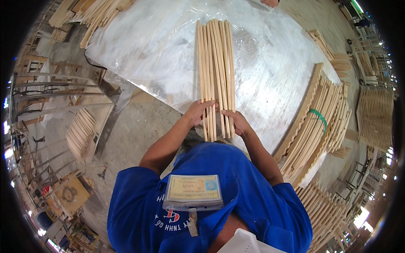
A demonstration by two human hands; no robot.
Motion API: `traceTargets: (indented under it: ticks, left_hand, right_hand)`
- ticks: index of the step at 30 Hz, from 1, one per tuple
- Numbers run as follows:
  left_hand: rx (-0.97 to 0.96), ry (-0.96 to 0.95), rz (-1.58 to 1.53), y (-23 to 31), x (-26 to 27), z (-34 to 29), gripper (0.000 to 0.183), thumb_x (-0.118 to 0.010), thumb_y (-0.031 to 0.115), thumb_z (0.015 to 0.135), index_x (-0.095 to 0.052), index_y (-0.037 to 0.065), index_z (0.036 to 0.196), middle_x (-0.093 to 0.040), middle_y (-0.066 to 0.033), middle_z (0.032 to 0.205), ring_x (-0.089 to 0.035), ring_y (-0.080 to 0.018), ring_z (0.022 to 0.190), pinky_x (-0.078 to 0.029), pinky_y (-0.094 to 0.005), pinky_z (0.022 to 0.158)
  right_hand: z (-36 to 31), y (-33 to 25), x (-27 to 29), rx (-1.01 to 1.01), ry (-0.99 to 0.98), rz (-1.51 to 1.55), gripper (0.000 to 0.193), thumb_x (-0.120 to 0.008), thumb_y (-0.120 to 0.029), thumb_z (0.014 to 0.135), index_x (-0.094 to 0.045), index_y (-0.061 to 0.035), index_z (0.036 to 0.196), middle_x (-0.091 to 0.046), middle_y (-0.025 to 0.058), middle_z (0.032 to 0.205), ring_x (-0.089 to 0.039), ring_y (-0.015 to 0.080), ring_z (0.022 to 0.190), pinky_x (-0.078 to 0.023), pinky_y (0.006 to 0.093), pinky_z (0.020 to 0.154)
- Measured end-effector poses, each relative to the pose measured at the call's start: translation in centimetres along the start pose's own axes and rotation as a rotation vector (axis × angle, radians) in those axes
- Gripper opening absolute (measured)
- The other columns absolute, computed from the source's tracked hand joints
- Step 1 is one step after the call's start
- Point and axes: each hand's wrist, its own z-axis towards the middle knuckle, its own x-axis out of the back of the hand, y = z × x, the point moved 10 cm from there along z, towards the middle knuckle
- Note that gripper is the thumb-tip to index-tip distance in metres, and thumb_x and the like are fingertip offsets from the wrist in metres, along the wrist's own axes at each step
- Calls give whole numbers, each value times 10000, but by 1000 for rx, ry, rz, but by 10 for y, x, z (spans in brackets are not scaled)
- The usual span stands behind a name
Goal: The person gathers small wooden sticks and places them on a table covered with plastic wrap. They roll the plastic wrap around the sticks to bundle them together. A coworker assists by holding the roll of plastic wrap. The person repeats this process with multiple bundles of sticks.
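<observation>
Several long, thin wooden sticks (216,63) lie side by side on a table covered with clear plastic film (164,55), their near ends reaching past its edge toward my body. My left hand (197,111) is closed round the left part of the bunch, its thumb laid across the top. On the other side my right hand (237,121) grips the right part, thumb on top and the fingers mostly hidden. Between the two hands a narrow gap splits the sticks into two groups.
To the right lies a stack of wooden sticks tied with a green band (319,118), beside wavy-edged wooden strips (301,111). More wood is piled at the far left (90,14). A rack with sticks (81,130) stands left. Another person's hand (270,3) shows at the far edge.
</observation>
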Motion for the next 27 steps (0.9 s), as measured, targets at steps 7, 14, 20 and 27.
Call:
traceTargets:
  ticks: [7, 14, 20, 27]
  left_hand:
    - [-92, 32, -54, -13, -22, 10, 325, -817, 192, 979, -718, 0, 1222, -762, -98, 1045, -755, -198, 892, -639, -339, 755]
    - [-98, 149, 18, -8, -16, 18, 363, -826, 170, 931, -715, -42, 1205, -769, -126, 1022, -765, -215, 835, -649, -363, 721]
    - [-123, 183, -143, -1, -4, 2, 257, -721, 172, 970, -703, -64, 1068, -749, -157, 909, -748, -241, 774, -655, -383, 693]
    - [32, -16, 60, -11, -39, 7, 375, -798, 241, 980, -685, -21, 1223, -733, -146, 1020, -741, -248, 841, -663, -370, 718]
  right_hand:
    - [2, 1, -6, -2, -64, 75, 429, -793, -178, 983, -660, 68, 1308, -761, 145, 1134, -780, 231, 943, -668, 396, 834]
    - [-4, -3, -5, 14, -16, -2, 541, -790, -287, 1014, -628, 103, 1352, -758, 151, 1128, -780, 228, 935, -661, 383, 814]
    - [-4, -5, 7, 68, -5, 56, 366, -722, -274, 1063, -641, 19, 1267, -751, 124, 1068, -744, 208, 833, -658, 371, 761]
    - [-2, 1, 11, 98, -31, 55, 341, -726, -266, 1062, -661, -1, 1267, -760, 138, 1052, -761, 220, 877, -671, 389, 797]
